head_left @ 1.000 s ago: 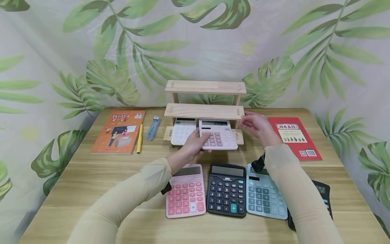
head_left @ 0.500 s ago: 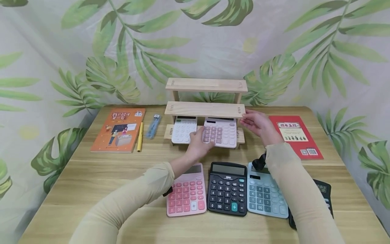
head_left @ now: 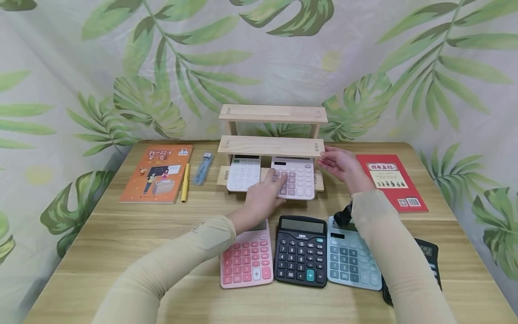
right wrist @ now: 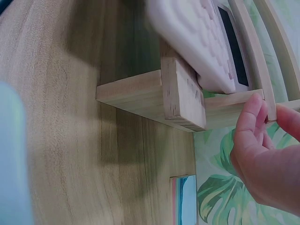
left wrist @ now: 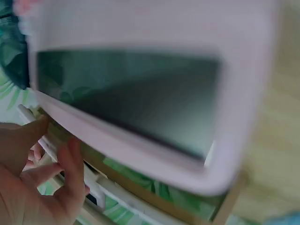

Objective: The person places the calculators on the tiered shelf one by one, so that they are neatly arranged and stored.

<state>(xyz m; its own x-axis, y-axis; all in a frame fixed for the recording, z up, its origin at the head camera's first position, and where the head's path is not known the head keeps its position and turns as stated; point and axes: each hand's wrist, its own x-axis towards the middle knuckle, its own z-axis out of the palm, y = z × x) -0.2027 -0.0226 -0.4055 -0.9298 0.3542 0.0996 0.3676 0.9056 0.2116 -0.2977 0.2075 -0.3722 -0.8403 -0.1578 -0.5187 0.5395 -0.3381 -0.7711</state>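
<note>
My left hand (head_left: 263,195) holds a pale pink calculator (head_left: 301,180) by its lower left part, thumb on the keys. The calculator leans on the lowest board of a small wooden stepped shelf (head_left: 271,145), its screen mostly hidden beneath the middle board. To its left a white calculator (head_left: 244,174) leans on the same board. My right hand (head_left: 340,165) pinches the right end of the middle board; the right wrist view shows the thumb and fingers (right wrist: 248,122) at that board end. In the left wrist view, the left hand (left wrist: 42,173) is partly cut off.
In front lie a pink calculator (head_left: 247,265), a black calculator (head_left: 301,252), a light blue calculator (head_left: 352,258) and another dark calculator (head_left: 429,261), partly covered by the right sleeve. An orange book (head_left: 158,175), yellow pen (head_left: 185,182), blue packet (head_left: 202,170) and red book (head_left: 390,182) flank the shelf.
The pale pink calculator has slid back under the middle board, so its screen is now mostly covered. My left hand has shifted slightly right and lower on it. The right hand stays at the board.
</note>
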